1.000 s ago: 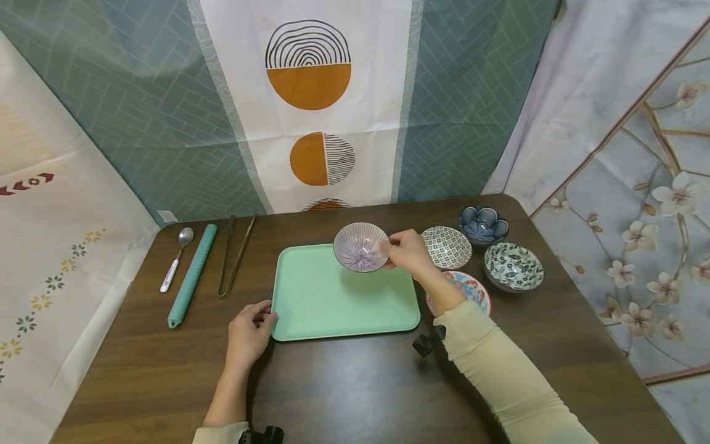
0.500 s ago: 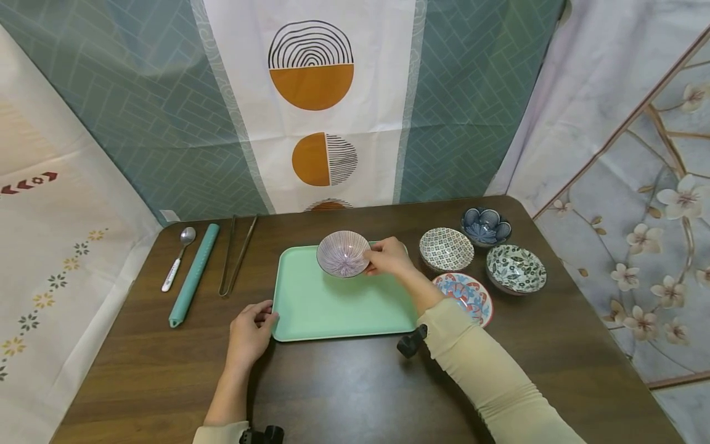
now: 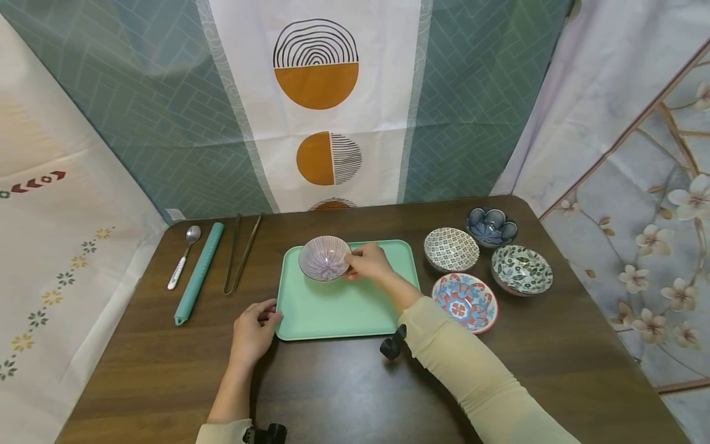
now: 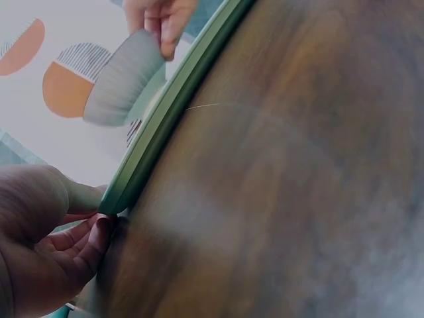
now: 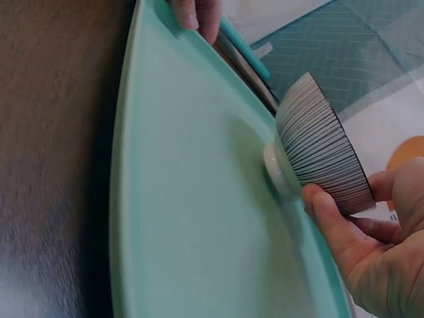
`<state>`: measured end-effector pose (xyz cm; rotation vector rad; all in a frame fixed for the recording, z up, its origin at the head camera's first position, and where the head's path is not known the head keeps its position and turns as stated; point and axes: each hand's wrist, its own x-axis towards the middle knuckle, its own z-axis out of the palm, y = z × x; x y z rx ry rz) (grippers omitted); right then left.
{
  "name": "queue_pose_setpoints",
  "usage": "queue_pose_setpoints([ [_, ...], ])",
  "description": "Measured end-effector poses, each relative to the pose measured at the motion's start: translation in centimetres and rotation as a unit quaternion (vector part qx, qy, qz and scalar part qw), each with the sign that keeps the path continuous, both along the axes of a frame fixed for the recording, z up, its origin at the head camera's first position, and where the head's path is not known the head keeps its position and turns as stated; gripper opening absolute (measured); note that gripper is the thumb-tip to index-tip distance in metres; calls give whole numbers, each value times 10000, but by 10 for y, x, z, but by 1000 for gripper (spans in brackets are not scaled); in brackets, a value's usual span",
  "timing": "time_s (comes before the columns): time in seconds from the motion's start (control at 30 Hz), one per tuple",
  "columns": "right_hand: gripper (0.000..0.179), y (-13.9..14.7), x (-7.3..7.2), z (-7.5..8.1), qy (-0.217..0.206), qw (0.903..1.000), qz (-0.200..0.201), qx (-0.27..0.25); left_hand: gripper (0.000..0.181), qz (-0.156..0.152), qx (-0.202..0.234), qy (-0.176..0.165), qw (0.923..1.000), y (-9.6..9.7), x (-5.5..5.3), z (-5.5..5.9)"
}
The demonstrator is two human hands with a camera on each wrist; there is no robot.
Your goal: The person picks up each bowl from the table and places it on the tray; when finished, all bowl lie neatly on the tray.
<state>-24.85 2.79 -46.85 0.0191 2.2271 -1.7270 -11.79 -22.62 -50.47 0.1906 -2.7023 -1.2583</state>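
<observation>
My right hand [image 3: 368,262] pinches the right side of a small purple-and-white striped bowl [image 3: 323,259], thumb and fingers on either side of its wall. The bowl is upright over the upper left part of a mint-green tray [image 3: 333,311]. In the right wrist view, the striped outside of the bowl [image 5: 318,146] and its white foot show close over the tray [image 5: 192,199], with a shadow beneath. My left hand [image 3: 254,333] grips the tray's left edge near the front corner. The left wrist view shows its thumb and fingers [image 4: 83,255] around the tray's rim [image 4: 149,142].
To the tray's right stand a checked bowl [image 3: 451,249], a dark blue petal-shaped bowl [image 3: 491,227], a green leaf-patterned bowl [image 3: 521,269] and a red-and-blue patterned dish [image 3: 465,303]. On the left lie a spoon [image 3: 185,256], a teal rod-shaped thing [image 3: 199,274] and metal tongs [image 3: 241,256].
My right hand has carried the striped bowl leftward and slightly down, from the tray's upper middle to its upper left. The red-and-blue dish is now uncovered by the arm. My left hand keeps its grip.
</observation>
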Motion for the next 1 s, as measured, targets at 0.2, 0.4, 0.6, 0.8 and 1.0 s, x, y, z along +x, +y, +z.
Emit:
queue_pose_setpoints([
  [0.2,23,-14,-3,-4,-13,9999,-24,-128,27,13,37,-55,10000,0,0,1],
  [0.4,24,-27,-7,-6,-107,9995,-71,-288,27,-2,100,-46,9999,0,1,2],
  [0.6,28,-34,-7,-4,-179,9992,-64,-361,27,-15,79,51,10000,0,0,1],
  [0.8,35,-37,-11,-7,-293,9973,152,-662,27,-27,56,61,10000,0,-1,1],
  [1.0,36,-36,-13,-12,-353,9947,329,-906,27,-42,13,56,10000,-1,-1,1],
])
